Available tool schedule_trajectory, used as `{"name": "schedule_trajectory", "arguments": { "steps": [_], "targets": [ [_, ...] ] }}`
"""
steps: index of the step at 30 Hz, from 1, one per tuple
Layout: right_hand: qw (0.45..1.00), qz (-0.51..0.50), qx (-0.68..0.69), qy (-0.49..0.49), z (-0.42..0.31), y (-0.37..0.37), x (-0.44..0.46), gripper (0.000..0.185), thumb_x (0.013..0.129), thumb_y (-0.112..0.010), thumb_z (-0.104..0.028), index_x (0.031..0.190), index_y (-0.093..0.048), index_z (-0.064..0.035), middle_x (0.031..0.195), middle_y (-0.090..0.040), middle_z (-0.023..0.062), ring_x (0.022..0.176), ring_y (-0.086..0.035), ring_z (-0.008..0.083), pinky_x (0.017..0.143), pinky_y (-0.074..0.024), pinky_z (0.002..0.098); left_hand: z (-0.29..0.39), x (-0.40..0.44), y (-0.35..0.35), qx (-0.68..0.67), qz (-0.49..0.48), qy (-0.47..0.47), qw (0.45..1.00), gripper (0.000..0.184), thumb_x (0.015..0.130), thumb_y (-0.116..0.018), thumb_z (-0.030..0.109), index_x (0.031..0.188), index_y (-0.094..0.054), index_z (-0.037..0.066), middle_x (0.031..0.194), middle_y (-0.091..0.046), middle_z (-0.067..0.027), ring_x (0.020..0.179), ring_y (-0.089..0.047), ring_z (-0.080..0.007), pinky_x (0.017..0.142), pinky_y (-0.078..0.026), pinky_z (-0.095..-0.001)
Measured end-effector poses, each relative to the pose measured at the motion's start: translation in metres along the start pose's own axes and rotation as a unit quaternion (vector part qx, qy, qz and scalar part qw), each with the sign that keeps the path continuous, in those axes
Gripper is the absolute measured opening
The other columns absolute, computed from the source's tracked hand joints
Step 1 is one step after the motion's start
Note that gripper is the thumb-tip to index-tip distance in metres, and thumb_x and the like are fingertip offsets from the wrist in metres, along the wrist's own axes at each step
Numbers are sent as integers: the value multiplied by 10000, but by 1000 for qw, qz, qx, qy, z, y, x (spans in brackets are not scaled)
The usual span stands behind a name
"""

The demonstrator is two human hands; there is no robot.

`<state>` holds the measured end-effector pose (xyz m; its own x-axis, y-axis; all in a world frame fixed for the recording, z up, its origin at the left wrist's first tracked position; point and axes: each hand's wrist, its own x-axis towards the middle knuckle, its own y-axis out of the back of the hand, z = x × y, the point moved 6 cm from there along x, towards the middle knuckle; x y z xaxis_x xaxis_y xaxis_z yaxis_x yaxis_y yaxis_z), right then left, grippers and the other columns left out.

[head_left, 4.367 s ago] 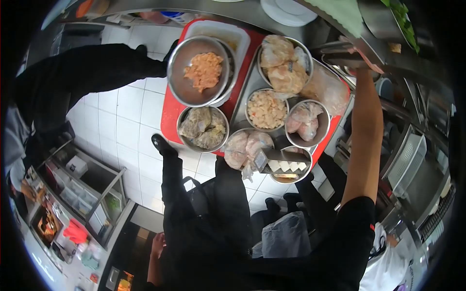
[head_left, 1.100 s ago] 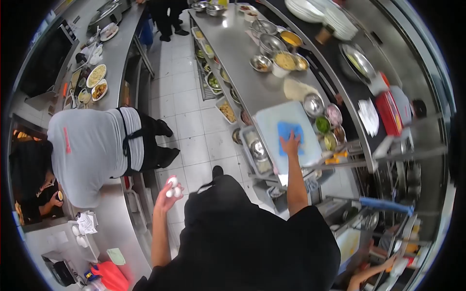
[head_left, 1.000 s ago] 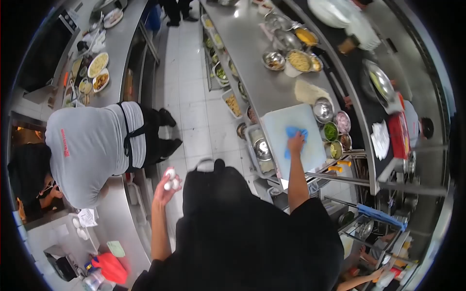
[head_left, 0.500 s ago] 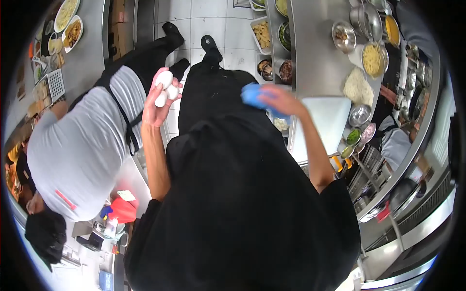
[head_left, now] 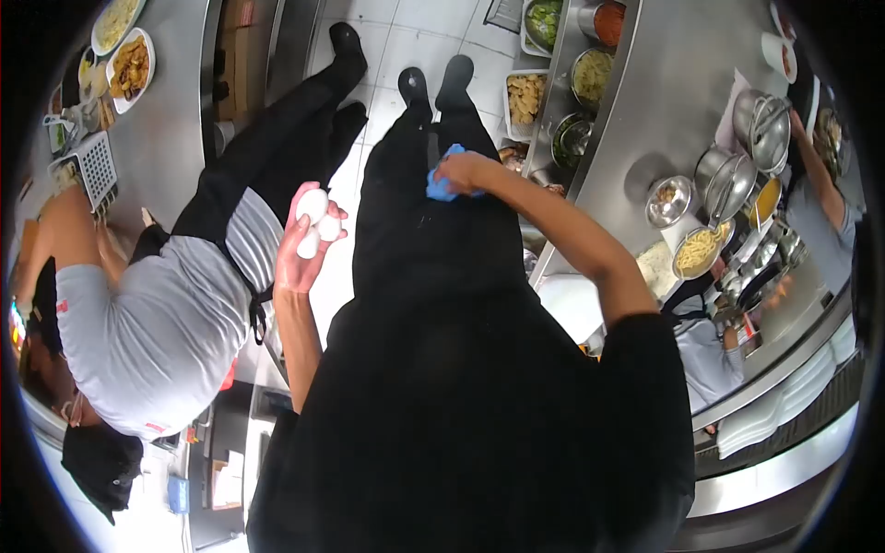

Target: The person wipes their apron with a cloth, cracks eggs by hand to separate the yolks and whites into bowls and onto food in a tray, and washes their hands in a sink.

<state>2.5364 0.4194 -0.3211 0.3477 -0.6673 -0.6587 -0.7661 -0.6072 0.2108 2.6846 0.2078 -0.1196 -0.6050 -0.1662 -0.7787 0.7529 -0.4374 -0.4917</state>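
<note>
Left hand point(head_left: 300, 241): palm up, fingers curled loosely around three white eggs point(head_left: 312, 206). They sit in the hollow of the palm, touching each other, fingers wrapping the outer side. Cupping rather than squeezing makes sense – shells crack, round things roll, and the raised edge of the hand acts as a fence. The hand stands off to the side, apart from the body, which likely keeps the shells from getting knocked.

Right hand point(head_left: 460, 172): back of the hand up, fingers bunched on a blue cloth point(head_left: 441, 191). Grip looks like a gather, not a flat spread; fingertips are hidden, so can't tell exactly how they press. Cloth is in front of the person's legs, well apart from the eggs. Contact with the black clothing point(head_left: 433, 369): can't tell. One hand per item probably keeps a damp or dirty rag off the shells.

Next out: a white board point(head_left: 570, 306) at the end of the right-hand counter point(head_left: 641, 115), partly behind the right forearm. Noodles point(head_left: 698, 251) and metal bowls group farther along – presumably for short reach. Tan chunks point(head_left: 525, 97) sit in a tray on the lower shelf, which spares counter space.

Left side: co-worker in a grey shirt point(head_left: 161, 341), near the egg hand.
</note>
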Motion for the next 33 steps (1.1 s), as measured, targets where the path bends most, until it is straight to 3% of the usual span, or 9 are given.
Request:
{"name": "schedule_trajectory", "arguments": {
  "steps": [2,5,10,14,16,18,19,25,33],
  "targets": [
    [973,-45,-117,-191,50,-13,25,316,822,-656,-257,1107,-687,-124,1144,-669,137,1088,-630,315,908,-518,492,-6,-12,2,2,38,10,999,609,867,-684,315,1377,-403,138,1019,-596,-104,1047,-595,-250,844,-532,-350],
    [946,195,-80,-247,108,48,-9,278,877,-605,-266,1094,-714,-130,1061,-677,156,997,-653,337,843,-527,451,-8,-13,0,0,77,-14,997,600,871,-678,322,1377,-405,151,1020,-592,-99,1040,-591,-238,846,-531,-353],
    [929,296,125,-182,20,111,-237,441,836,-689,-376,1161,-665,-80,1054,-663,196,1014,-624,371,908,-483,442,-1,13,-36,-30,31,-37,998,570,893,-651,317,1381,-405,153,1015,-584,-92,1031,-577,-234,825,-521,-354],
    [894,176,94,-400,20,1,-373,468,815,-688,-359,1191,-642,-83,1108,-656,231,996,-642,375,846,-508,467,24,52,-90,-63,-46,-67,995,536,911,-630,292,1383,-414,159,1051,-568,-81,1048,-556,-228,830,-496,-352],
    [854,111,105,-498,67,-87,-402,610,771,-690,-470,1253,-612,-103,1203,-627,220,1122,-588,407,946,-482,475,35,72,-109,-71,-37,-79,994,566,904,-640,289,1413,-411,187,1078,-564,-63,1050,-555,-215,846,-485,-370],
    [857,237,-32,-457,80,-114,-413,643,777,-725,-427,1276,-550,-60,1208,-616,244,1136,-582,427,963,-470,508,48,92,-135,-96,-84,-104,986,509,923,-627,271,1392,-445,192,1115,-590,-75,1046,-578,-258,787,-500,-374],
    [857,153,44,-491,66,-69,-408,669,787,-718,-424,1312,-540,-49,1290,-561,267,1195,-543,426,999,-453,491,56,99,-146,-100,-68,-102,987,489,929,-620,271,1381,-451,190,1086,-588,-72,1025,-583,-259,764,-504,-379],
    [853,464,94,-220,35,174,-318,482,879,-649,-339,1241,-572,-31,1214,-587,237,1137,-558,401,963,-461,470,132,147,-220,-98,-115,-152,977,426,947,-595,295,1336,-468,177,1000,-587,-70,958,-593,-238,748,-511,-377],
    [918,389,-79,-17,-86,500,-191,422,904,-611,-309,1230,-561,-46,1157,-583,227,1066,-583,415,915,-489,458,276,224,-248,-86,-89,-218,968,439,961,-567,295,1372,-455,186,1029,-604,-63,982,-599,-225,782,-518,-363]
  ]
}}
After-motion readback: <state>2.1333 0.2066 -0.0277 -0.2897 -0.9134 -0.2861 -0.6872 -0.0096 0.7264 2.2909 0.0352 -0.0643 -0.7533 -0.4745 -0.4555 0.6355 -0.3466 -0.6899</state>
